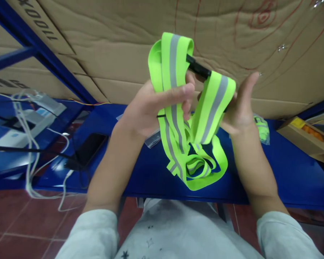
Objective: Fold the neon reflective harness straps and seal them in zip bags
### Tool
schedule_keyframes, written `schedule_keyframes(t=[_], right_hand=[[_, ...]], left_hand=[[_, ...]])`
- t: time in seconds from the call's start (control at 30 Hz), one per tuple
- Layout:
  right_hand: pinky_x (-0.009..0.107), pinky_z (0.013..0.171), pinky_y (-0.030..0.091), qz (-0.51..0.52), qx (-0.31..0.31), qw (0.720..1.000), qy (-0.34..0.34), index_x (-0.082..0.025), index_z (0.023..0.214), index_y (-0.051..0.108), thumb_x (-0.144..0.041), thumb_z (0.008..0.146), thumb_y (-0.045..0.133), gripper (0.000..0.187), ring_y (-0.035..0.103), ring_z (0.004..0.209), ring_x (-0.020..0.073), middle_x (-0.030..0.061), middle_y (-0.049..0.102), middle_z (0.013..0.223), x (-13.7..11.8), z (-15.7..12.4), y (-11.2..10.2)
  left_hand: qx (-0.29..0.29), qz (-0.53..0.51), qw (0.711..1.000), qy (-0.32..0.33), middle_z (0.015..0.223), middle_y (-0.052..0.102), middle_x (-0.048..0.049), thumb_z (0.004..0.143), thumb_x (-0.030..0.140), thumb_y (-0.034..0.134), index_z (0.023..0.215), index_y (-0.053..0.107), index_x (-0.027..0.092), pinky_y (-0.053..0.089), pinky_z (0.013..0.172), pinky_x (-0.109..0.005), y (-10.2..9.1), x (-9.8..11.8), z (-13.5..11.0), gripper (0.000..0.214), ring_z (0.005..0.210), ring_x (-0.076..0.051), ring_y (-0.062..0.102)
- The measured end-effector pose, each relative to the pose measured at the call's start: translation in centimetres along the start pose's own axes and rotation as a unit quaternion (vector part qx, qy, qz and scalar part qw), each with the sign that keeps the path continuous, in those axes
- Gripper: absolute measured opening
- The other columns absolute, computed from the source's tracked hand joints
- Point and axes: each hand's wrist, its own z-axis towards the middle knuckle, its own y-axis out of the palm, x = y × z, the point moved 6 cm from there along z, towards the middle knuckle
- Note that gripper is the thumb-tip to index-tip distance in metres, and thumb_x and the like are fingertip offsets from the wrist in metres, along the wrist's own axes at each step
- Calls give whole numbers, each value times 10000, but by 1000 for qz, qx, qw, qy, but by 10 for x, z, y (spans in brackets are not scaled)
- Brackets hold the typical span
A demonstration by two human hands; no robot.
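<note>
Both of my hands lift a neon yellow-green reflective strap with a grey stripe down its middle. My left hand closes on its upper folds, thumb laid across the front. My right hand has its thumb sticking up and out, while its fingers sit behind a loop of the same strap and are mostly hidden. A black buckle links the two raised sections between the hands. Lower down, loose coils of the strap hang over the blue table.
White cables and a power strip lie at left, near a black phone. To the right are a bagged neon strap and a small cardboard box. Large cardboard stands behind the table.
</note>
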Motion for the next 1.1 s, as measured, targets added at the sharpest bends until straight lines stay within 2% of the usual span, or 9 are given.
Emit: schedule_keyframes(t=[0.1, 0.2, 0.33, 0.43, 0.57, 0.73, 0.9, 1.0, 1.1], right_hand=[[374, 975, 594, 20, -28, 998, -53, -337, 1323, 615, -931, 739, 599, 833, 671, 1179, 263, 38, 704, 1216, -2, -4, 5], [384, 1095, 536, -8, -91, 994, -67, -316, 1375, 569, -535, 748, 881, 734, 635, 1258, 241, 8, 650, 1340, 0, -4, 14], [341, 945, 597, -32, -114, 992, -38, -217, 1108, 670, -426, 903, 758, 305, 699, 1056, 204, 23, 720, 1105, 7, -4, 21], [318, 774, 606, -10, -103, 994, -20, -225, 1105, 695, -514, 885, 749, 367, 699, 846, 191, 7, 704, 914, 11, -6, 18], [300, 768, 578, -41, -116, 992, -22, -206, 1014, 736, -556, 921, 696, 365, 665, 804, 176, 12, 677, 842, 8, -7, 13], [298, 793, 591, -51, -144, 988, -35, -201, 1048, 763, -550, 930, 690, 376, 706, 873, 184, 32, 740, 946, -4, -8, 6], [271, 686, 603, 1, -113, 993, -26, -197, 1050, 755, -455, 954, 710, 280, 732, 765, 168, 19, 753, 893, -12, -15, -2], [206, 394, 419, 133, -142, 981, -24, -234, 1087, 718, -592, 998, 594, 390, 491, 393, 83, -56, 613, 610, -14, -18, 7], [236, 452, 479, 125, -93, 988, -5, -282, 1063, 715, -754, 964, 498, 529, 394, 375, 101, -71, 455, 480, -9, -13, 11]], left_hand=[[-6, -56, 998, -5, 833, 734, -15, 896, 384, 777, 947, 698, 214, 596, 740, -329, 4, -2, 1, 194, 799, -220, 751], [-6, -109, 994, -22, 1057, 754, -24, 988, 291, 643, 931, 705, 210, 606, 942, -389, 9, -3, -1, 118, 1082, -255, 744], [-39, -140, 989, -20, 1105, 757, -5, 969, 310, 673, 938, 729, 231, 631, 940, -418, 10, 0, -2, 101, 1114, -273, 732], [3, -158, 987, -4, 1081, 737, 34, 949, 369, 702, 920, 710, 265, 619, 804, -335, -1, 4, -2, 108, 894, -194, 734], [72, -128, 988, 35, 982, 632, 19, 962, 394, 638, 965, 670, 254, 495, 648, -298, -14, 8, -4, 144, 619, -96, 585], [54, -65, 996, 14, 963, 645, 19, 849, 208, 662, 1030, 655, 264, 486, 823, -379, -14, 12, -3, 189, 845, -198, 638], [-10, -41, 999, 15, 721, 632, 19, 820, 197, 652, 1133, 689, 222, 514, 610, -271, -21, 27, -9, 315, 645, -149, 649], [-110, -63, 992, -9, 831, 724, 3, 859, 235, 713, 1426, 584, 220, 593, 600, -289, -2, 28, -17, 581, 659, -199, 730], [-73, 53, 995, -39, 978, 771, -30, 889, 248, 765, 1403, 628, 292, 643, 762, -364, 9, 18, -18, 534, 862, -250, 763]])
